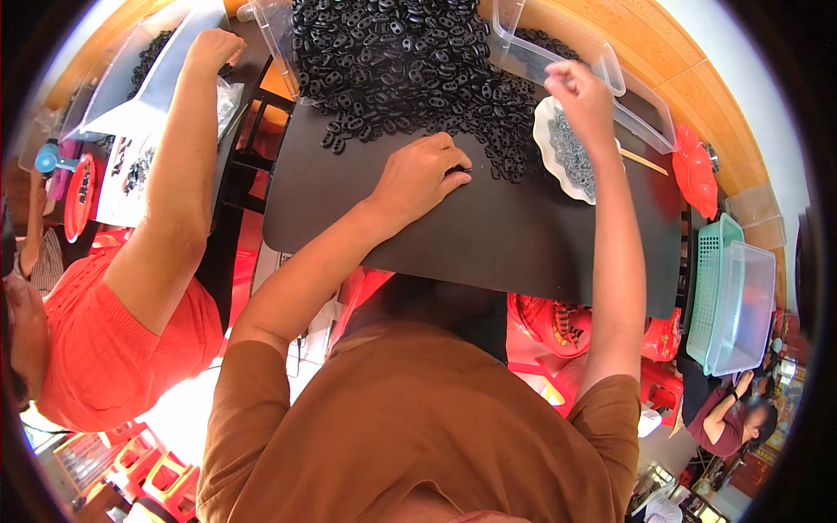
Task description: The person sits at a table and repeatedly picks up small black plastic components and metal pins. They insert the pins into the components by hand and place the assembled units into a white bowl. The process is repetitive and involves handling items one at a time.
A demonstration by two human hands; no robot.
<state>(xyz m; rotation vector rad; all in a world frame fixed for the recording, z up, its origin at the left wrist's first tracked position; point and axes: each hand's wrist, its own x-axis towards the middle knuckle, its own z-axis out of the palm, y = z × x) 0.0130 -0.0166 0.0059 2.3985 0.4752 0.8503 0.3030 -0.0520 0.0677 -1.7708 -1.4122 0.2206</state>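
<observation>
Our left hand lies mid surface, fingers curled, pinching small black parts at the pile's near edge. Our right hand hovers clenched over a white dish of grey pieces near the right edge; whether it grips anything, we cannot tell. Clear tubs sit at the far edge.

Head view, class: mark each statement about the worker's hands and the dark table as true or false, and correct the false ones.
1. The left hand rests on the dark table at the edge of the pile of small black parts. True.
2. The right hand lies flat on the table. False: it is raised, fingers closed, over the white scalloped dish.
3. The white dish holds small grey metal pieces. True.
4. The black parts are stacked neatly in rows. False: they lie in a loose heap.
5. A green basket stands to the person's right. True.
</observation>
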